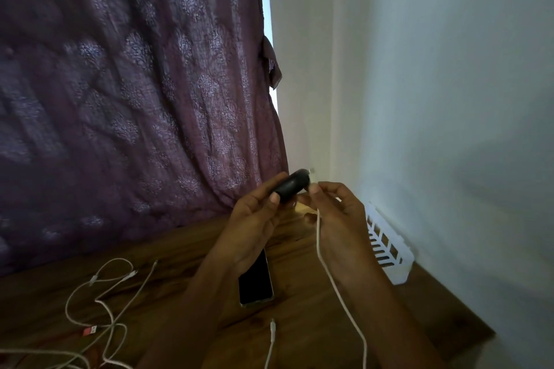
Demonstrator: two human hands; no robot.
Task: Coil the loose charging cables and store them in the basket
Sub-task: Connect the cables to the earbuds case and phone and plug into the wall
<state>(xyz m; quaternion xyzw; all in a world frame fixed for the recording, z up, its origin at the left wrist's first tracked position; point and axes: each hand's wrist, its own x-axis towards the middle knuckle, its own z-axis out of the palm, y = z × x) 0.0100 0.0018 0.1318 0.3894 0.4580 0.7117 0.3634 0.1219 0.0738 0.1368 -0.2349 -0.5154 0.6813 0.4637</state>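
My left hand (254,219) grips a small black rounded device (292,186) held up above the wooden table (186,252). My right hand (338,219) pinches the plug end of a white charging cable (329,275) right at the device's tip; the cable hangs down past my wrist to the frame's bottom edge. A tangle of loose white cables (102,302), one with a red plug, lies on the table at the left. Another white cable end (272,338) lies near the front. The white slotted basket (389,246) stands against the wall at the right.
A dark phone (256,278) lies face up on the table under my left wrist. A purple patterned curtain (135,84) hangs behind the table. A pale wall (449,99) bounds the right side, and the table's right edge drops off past the basket.
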